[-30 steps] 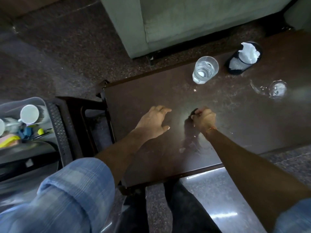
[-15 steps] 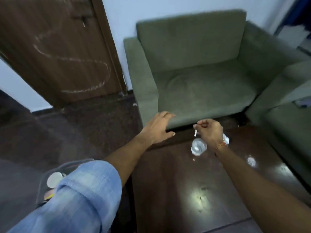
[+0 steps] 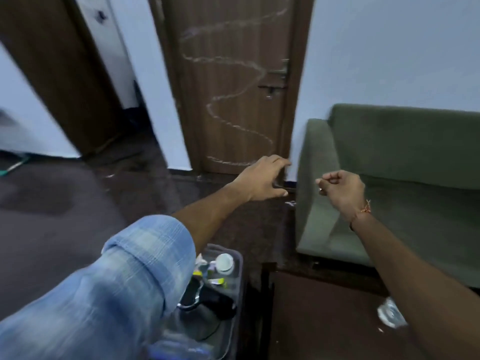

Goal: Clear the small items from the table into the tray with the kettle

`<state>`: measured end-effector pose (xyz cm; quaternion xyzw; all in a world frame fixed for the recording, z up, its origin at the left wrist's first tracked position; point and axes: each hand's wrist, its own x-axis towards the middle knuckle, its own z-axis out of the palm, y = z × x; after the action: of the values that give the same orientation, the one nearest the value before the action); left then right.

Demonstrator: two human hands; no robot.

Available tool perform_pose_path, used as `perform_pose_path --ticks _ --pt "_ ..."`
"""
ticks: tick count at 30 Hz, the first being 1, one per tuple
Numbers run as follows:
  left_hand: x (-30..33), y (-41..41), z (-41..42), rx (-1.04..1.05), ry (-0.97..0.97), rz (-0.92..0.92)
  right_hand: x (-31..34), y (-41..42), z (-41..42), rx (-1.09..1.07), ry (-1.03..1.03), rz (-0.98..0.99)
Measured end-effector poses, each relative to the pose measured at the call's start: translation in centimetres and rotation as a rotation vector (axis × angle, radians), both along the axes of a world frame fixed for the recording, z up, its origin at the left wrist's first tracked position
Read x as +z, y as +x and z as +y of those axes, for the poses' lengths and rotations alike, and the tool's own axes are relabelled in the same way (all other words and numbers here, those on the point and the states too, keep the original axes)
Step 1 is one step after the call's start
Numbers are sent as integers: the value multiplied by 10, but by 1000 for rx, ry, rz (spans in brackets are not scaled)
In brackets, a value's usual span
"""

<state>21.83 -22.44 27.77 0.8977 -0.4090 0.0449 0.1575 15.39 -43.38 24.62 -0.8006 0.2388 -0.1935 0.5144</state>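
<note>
Right hand [image 3: 340, 189] raised in front of the green sofa [image 3: 405, 175], grip curled nearly shut, thumb against forefinger; something small seems pinched at the fingertips [image 3: 320, 189], but I cannot tell what it is through the blur; left hand [image 3: 262, 180] spread wide with nothing in it, reaching toward the door [image 3: 233, 87]. Tray [image 3: 237, 258] sits low at centre, left of the dark counter [image 3: 319, 315], partly under my blue sleeve [image 3: 124, 276]; kettle [image 3: 205, 307] in its near half, a white cup [image 3: 224, 262] and small bright packets in the far half; a glass [image 3: 391, 314] rests on the counter by the right forearm. Judgement: step in hand is carrying the pinched item to the tray; I would swing the right hand left and down, release low over the far half clear of the kettle, keep the sleeve away from the cup; drop risk is a bounce off the rim.
</note>
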Motion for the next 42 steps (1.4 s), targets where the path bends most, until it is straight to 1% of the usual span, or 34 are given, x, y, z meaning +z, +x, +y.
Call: perform_pose_path --ticks 4,8,12,14,19,23,30,33,36,40,42 --pt "-21 8 106 183 63 55 -29 42 104 202 -14 67" --pt "-57 1 196 361 58 162 -72 63 200 395 -90 118" --pt "-105 -14 256 482 66 253 -124 67 258 562 -117 210" --pt "-129 -18 273 507 76 293 -148 68 271 619 -179 259" --pt "-186 -19 291 547 70 390 -201 73 280 734 -318 408" --pt "-222 -17 294 512 63 448 -238 74 281 825 -404 508" --pt "-270 -8 291 472 84 548 -293 77 285 931 -453 669" --pt "-284 -4 291 474 104 580 -305 76 288 973 -460 700" --pt "-295 -3 293 468 76 592 -314 75 291 997 -506 703" --pt "-300 -6 293 456 62 604 -317 72 290 973 -524 695" --pt "-299 -6 290 447 73 615 -313 70 285 937 -498 694"
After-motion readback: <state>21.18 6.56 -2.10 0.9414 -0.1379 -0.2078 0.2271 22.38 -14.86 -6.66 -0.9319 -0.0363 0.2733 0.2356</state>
